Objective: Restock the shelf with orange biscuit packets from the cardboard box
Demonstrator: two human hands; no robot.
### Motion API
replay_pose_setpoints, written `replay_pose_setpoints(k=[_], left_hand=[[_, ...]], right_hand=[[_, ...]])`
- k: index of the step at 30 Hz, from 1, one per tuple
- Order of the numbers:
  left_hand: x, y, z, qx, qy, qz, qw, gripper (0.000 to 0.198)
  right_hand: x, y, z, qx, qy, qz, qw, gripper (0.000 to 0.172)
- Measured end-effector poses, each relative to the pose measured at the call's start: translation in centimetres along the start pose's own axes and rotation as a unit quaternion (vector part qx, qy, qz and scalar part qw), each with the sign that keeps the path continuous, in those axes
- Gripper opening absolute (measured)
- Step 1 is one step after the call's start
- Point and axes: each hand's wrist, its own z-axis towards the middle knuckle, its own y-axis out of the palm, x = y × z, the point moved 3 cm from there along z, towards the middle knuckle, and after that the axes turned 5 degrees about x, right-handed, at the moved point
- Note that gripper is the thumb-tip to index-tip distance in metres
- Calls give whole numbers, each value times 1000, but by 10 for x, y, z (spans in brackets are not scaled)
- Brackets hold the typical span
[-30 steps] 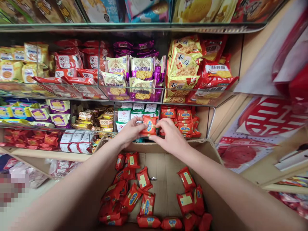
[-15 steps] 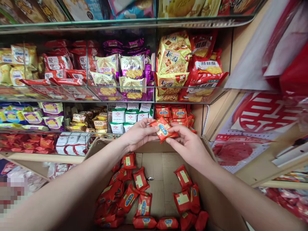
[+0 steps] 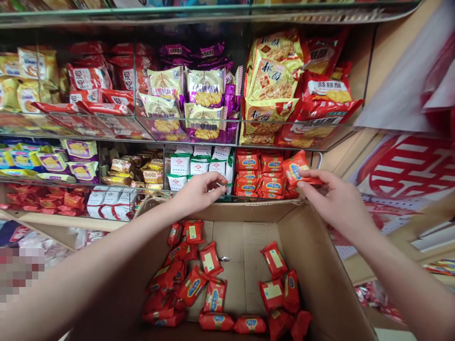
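Note:
My right hand (image 3: 334, 201) pinches a small red snack packet (image 3: 295, 170) with a blue label and holds it at the right end of the lower shelf, beside the stack of matching red packets (image 3: 261, 177). My left hand (image 3: 201, 191) hovers above the far rim of the cardboard box (image 3: 309, 265), fingers loosely curled with nothing I can see in them, just in front of the white and green packets (image 3: 194, 166). Several more red packets (image 3: 213, 293) lie loose on the box floor.
Glass shelves hold rows of snack bags: yellow and red bags (image 3: 273, 94) at the upper right, purple biscuit packs (image 3: 199, 99) in the middle, red bags (image 3: 92, 90) to the left. A red and white poster (image 3: 408, 170) leans on the right.
Both hands held the red packet together over the box; now my right hand alone has carried it right to the red stack, and my left hand has let go.

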Motion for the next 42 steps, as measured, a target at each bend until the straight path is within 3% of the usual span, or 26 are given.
replay_pose_setpoints(k=[5,10,18,22,26,32,42], left_hand=[[-30,-11,-13,-27,-52,4,998,19],[-33,-8,-21,-53,-23,25,998,19],[-31,-6,-26,-46,14,108,993,22],[-30,-7,-29,-44,27,141,989,24],[-32,-7,-31,-43,35,155,986,25],[-33,-7,-33,-41,41,169,984,25],[-32,-8,-35,-46,52,203,977,24]], right_hand=[[12,3,16,16,-96,-179,979,24],[25,18,24,7,-142,-253,957,28],[23,39,54,-36,-103,-385,917,32],[23,52,72,-106,-93,-452,881,27],[18,59,78,-162,-123,-472,858,28],[7,57,75,-148,-139,-533,822,31],[15,57,70,-160,-152,-540,813,29]])
